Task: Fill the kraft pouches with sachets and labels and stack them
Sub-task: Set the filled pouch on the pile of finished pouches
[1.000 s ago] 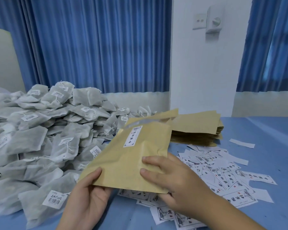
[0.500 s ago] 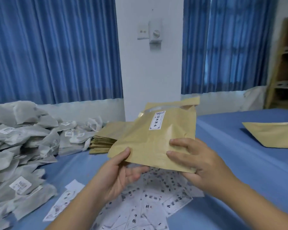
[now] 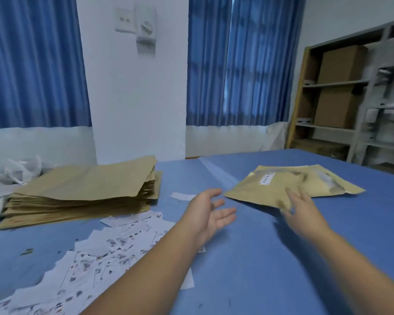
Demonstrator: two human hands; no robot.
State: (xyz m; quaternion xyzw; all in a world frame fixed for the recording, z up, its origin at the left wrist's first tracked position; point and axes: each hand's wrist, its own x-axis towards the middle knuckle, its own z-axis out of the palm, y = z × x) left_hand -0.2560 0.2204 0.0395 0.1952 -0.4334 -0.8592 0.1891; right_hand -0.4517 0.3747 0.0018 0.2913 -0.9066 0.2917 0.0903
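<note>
1. Left hand point(image 3: 206, 214): empty, palm turned to the right, fingers relaxed and slightly spread. It hovers over the blue table point(image 3: 259, 258), just left of the filled pouch and not touching it.
2. Right hand point(image 3: 305, 212): motion-blurred. Its fingers point(image 3: 292, 195) look straight and spread over the pouch's near corner. Can't tell if the thumb pinches the edge from below.
3. Filled pouch point(image 3: 266, 192): on the right part of the table, lying flat-ish, white label point(image 3: 267, 178) facing up near its far end. It overlaps a second pouch point(image 3: 337, 186) lying under and behind it.
4. Stack of empty pouches point(image 3: 82, 189): on the left of the table, well apart from both hands.
5. Loose labels point(image 3: 105, 253): scattered in front of that stack, partly under the left forearm.
6. Sachets point(image 3: 21, 171): only a few white ones visible at the far left edge, behind the stack.
</note>
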